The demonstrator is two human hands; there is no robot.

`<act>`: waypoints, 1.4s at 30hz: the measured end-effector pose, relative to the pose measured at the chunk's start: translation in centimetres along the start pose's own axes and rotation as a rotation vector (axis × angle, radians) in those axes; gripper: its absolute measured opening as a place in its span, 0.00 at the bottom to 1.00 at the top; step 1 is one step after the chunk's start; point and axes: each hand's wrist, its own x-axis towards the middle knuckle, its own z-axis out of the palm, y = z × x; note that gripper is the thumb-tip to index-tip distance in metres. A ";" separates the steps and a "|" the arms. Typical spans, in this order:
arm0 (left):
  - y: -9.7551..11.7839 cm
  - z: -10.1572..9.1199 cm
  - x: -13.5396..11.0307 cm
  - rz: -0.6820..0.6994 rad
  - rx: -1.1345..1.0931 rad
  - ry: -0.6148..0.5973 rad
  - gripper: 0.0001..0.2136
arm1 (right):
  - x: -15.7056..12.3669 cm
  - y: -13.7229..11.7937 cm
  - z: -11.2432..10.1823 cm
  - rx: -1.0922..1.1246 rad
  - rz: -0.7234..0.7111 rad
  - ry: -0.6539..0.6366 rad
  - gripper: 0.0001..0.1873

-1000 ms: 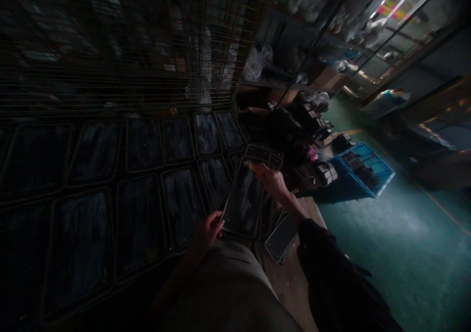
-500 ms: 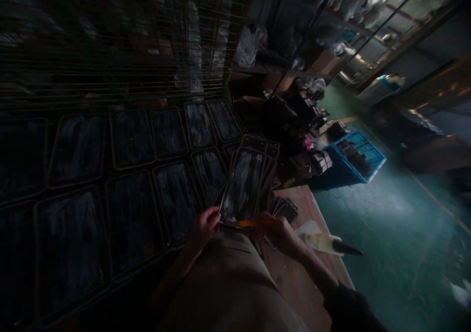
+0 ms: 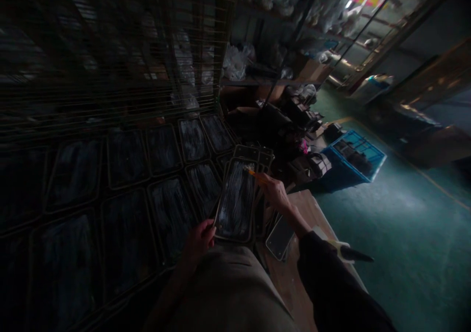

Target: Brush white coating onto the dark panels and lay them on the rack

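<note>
A dark rectangular panel with rounded corners (image 3: pixel 235 204) lies tilted in front of my body, its face covered in pale lengthwise streaks. My left hand (image 3: pixel 201 236) pinches its lower left edge between thumb and fingers. Closed around the orange handle of a brush (image 3: pixel 251 172), my right hand (image 3: pixel 274 191) is over the panel's upper right side. The brush's pale tip touches or nearly touches the streaked face near the far end. More dark panels (image 3: pixel 268 153) are stacked beneath and behind this one.
Rows of similar streaked panels (image 3: pixel 171 214) spread out on the left, below a wire rack (image 3: pixel 147 91). On the right, a wooden board (image 3: pixel 305 204) carries a smaller dark plate (image 3: pixel 279 239) and a pale container with a black-handled tool (image 3: pixel 348 252). A blue crate (image 3: pixel 353 160) stands on the green floor.
My right hand has moved the brush from the panel's near end up to its far end. My left hand stays at the lower left edge. The view has shifted slightly.
</note>
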 end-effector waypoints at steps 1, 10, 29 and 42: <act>0.0 0.0 -0.1 -0.002 -0.003 0.003 0.21 | -0.4 -0.3 -0.2 -0.005 -0.008 -0.048 0.14; 1.7 0.6 -1.4 -0.094 -0.076 0.088 0.22 | -1.9 -2.4 -4.0 0.460 0.121 -0.329 0.17; 3.2 2.1 -1.6 -0.168 0.052 0.116 0.20 | -8.8 -0.1 -3.0 0.592 0.206 -0.403 0.15; 5.3 3.7 -3.6 -0.121 -0.068 0.114 0.19 | -8.9 4.1 -0.5 0.306 -0.031 0.102 0.19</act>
